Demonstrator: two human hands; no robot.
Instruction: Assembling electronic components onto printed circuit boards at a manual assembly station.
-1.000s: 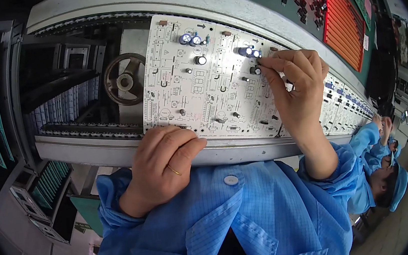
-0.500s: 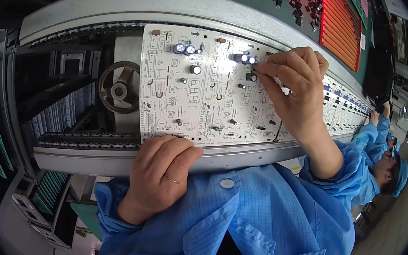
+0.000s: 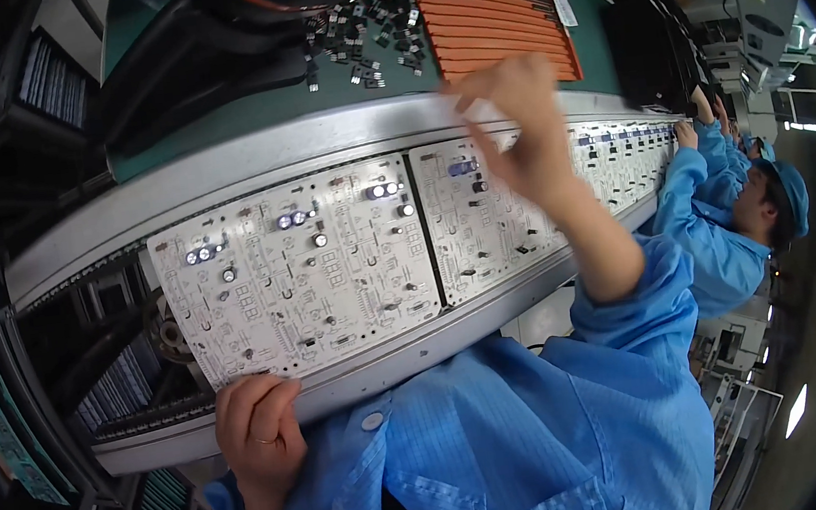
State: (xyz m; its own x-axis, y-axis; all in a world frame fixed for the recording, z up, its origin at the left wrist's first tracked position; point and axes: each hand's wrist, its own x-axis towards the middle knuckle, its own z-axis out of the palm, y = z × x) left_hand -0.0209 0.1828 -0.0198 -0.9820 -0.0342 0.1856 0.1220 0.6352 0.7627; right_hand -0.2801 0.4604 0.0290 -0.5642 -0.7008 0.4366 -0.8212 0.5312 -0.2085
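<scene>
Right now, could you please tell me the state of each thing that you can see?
Left hand: curled, at the left board's near corner.
Right hand: raised, blurred, thumb and forefinger apart.
Left board: flat, partly populated.
Right board: flat, partly covered.
Orange tray: lying flat, partly covered.
Black components: loose, scattered.
Handwheel: mostly hidden.

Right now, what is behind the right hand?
Behind the right hand: an orange ridged tray, a metal rail and a white circuit board; whatever it covers there is hidden.
</scene>
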